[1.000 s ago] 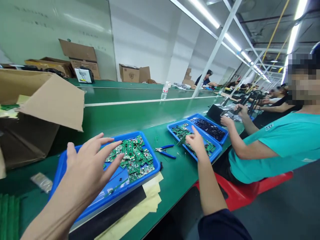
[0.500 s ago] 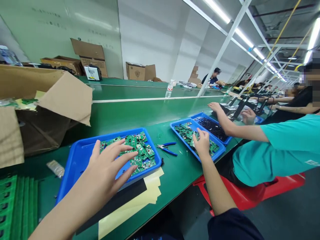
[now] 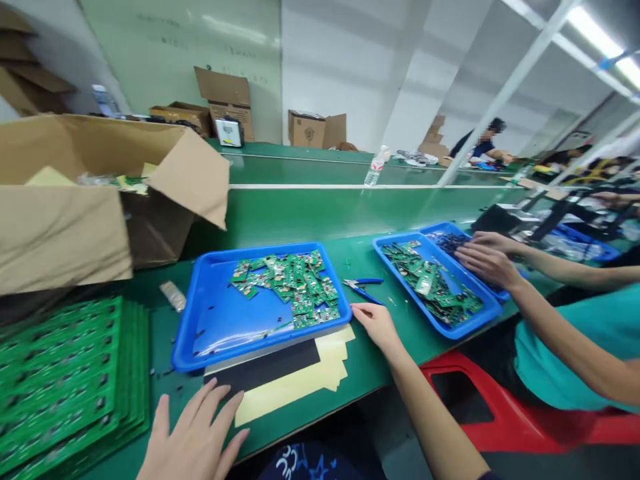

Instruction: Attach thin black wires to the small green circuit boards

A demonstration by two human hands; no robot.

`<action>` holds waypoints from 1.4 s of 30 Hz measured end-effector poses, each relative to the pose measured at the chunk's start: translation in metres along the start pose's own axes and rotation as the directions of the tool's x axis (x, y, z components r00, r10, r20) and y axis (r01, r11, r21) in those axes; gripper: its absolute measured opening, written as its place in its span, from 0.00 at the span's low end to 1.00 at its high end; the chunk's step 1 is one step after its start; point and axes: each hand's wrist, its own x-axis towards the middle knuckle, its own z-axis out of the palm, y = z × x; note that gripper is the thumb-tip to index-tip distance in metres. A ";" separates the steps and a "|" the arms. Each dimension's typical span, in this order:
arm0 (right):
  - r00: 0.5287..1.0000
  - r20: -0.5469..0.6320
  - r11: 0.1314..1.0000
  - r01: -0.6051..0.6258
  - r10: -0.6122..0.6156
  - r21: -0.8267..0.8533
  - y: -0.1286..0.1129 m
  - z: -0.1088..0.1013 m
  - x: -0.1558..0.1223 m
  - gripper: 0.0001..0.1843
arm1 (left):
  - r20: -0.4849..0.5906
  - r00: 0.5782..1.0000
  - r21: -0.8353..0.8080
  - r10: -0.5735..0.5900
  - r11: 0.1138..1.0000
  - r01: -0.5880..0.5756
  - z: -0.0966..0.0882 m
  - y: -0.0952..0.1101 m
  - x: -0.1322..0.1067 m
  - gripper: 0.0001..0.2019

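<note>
My left hand (image 3: 193, 437) lies flat and open on the green bench near its front edge, just below the blue tray (image 3: 220, 327), holding nothing. That tray carries a heap of small green circuit boards (image 3: 293, 287) and rests on a black sheet (image 3: 265, 367) and yellow paper (image 3: 300, 380). My right hand (image 3: 376, 325) rests on the bench beside the tray's right corner, fingers loosely out, empty. Blue-handled cutters (image 3: 364, 288) lie just beyond its fingertips.
A stack of green board panels (image 3: 65, 373) lies at the left, an open cardboard box (image 3: 85, 193) behind it. To the right, a co-worker in a teal shirt has both hands (image 3: 487, 257) over two more blue trays (image 3: 435, 287). A red stool (image 3: 500, 413) stands below.
My left hand has drawn back off the tray down to the bench's front edge. My right hand has left the co-worker's tray and come to the bench near the cutters. The view swung left.
</note>
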 end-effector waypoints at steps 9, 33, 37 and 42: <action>0.981 -0.168 0.922 0.025 -0.097 -0.387 0.004 -0.022 -0.007 0.31 | 0.025 0.960 0.066 -0.280 0.958 0.278 0.011 0.022 -0.029 0.20; 0.467 0.812 0.378 0.864 -0.351 -0.333 -0.085 0.126 -0.065 0.16 | 0.048 0.955 0.065 -0.294 0.955 0.290 0.007 0.021 -0.008 0.17; 0.438 0.828 0.353 0.880 -0.351 -0.317 -0.095 0.130 -0.068 0.23 | 0.044 0.938 0.040 -0.344 0.939 0.343 0.008 0.025 -0.006 0.17; 0.350 0.877 0.313 0.917 -0.328 -0.249 -0.116 0.144 -0.067 0.29 | 0.051 0.928 0.051 -0.369 0.929 0.366 0.009 0.031 -0.010 0.16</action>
